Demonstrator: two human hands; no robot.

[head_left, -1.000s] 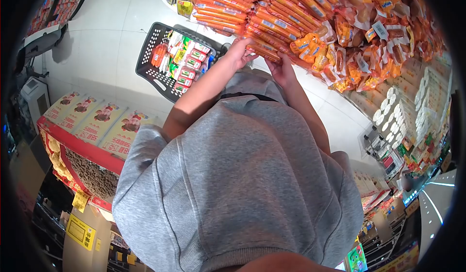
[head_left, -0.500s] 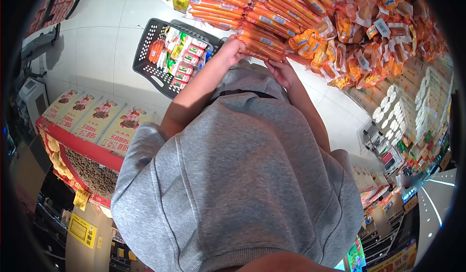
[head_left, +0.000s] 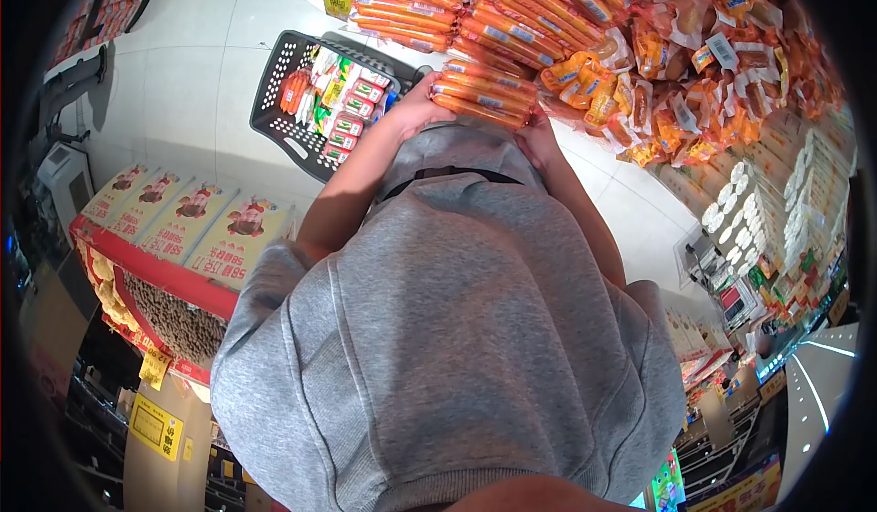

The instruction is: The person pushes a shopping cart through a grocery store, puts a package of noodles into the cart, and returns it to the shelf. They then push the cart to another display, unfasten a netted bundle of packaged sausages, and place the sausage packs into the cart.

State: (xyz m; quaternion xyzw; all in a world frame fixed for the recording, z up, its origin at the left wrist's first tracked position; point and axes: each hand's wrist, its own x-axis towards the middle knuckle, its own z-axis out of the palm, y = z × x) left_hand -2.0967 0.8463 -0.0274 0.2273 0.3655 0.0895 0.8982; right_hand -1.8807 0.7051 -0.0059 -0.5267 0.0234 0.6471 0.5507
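Note:
A bundle of several long orange sausages [head_left: 482, 94] in clear wrapping spans my two hands, just in front of the display edge. My left hand [head_left: 422, 108] is closed round its left end. At the right end, my right hand [head_left: 539, 137] grips it from below, its fingers partly hidden. Behind the bundle lies a large pile of similar wrapped sausages [head_left: 512, 26]. To the left, a black perforated shopping basket [head_left: 267, 115] on the floor holds red-and-white packs [head_left: 347, 126], green-and-white packets and a few orange sausages [head_left: 293, 91].
Small orange-wrapped snacks [head_left: 658, 83] are heaped right of the sausages. Yellow-and-red boxes [head_left: 219, 238] line a red-edged display on the left. White round-topped containers [head_left: 738, 206] stand at the right. Pale floor tiles [head_left: 183, 64] surround the basket.
The sausage bundle has come up off the pile and closer to my body, showing more of its upper side. My left hand has moved slightly left and down with it.

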